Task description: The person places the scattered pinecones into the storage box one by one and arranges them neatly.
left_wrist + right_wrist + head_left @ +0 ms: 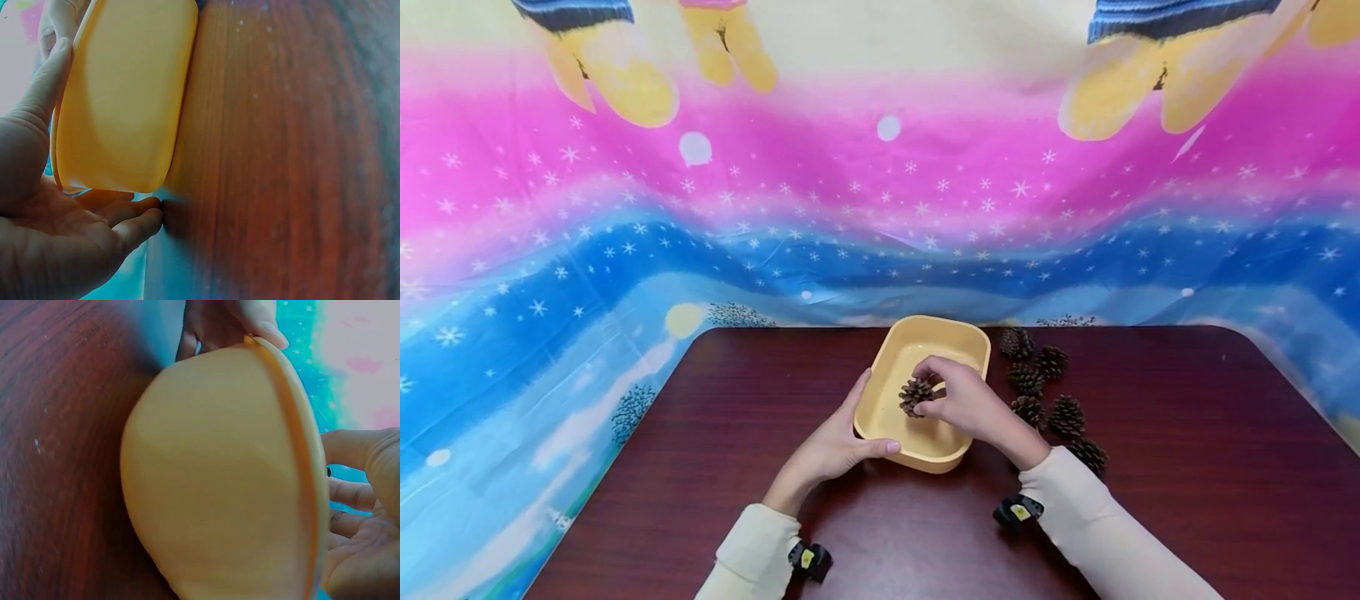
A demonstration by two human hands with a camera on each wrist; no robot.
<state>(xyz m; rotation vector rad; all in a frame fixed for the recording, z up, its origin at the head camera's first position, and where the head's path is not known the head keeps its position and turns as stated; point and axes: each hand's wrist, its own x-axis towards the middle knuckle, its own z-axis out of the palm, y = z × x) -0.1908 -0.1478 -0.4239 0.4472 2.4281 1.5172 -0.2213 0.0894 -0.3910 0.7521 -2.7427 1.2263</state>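
Note:
A yellow rectangular plastic container (895, 354) sits near the table's far edge. My left hand (831, 442) holds it at its near left corner, the thumb lying over the rim and the fingers along the outer wall. In the left wrist view the container's side (128, 94) stands between that thumb and the fingers (140, 228). Over the inside of the container, my right hand (958, 400) pinches a brown pine cone (916, 397) between thumb and fingers. In the right wrist view the container wall hides the cone and part of the right hand (369, 519).
Several more pine cones (1067, 415) lie in a loose group just right of the container. The dark red wooden table (1187, 467) reaches back to a printed snowflake cloth (880, 208) hanging behind it. Each wrist carries a small black camera (811, 560).

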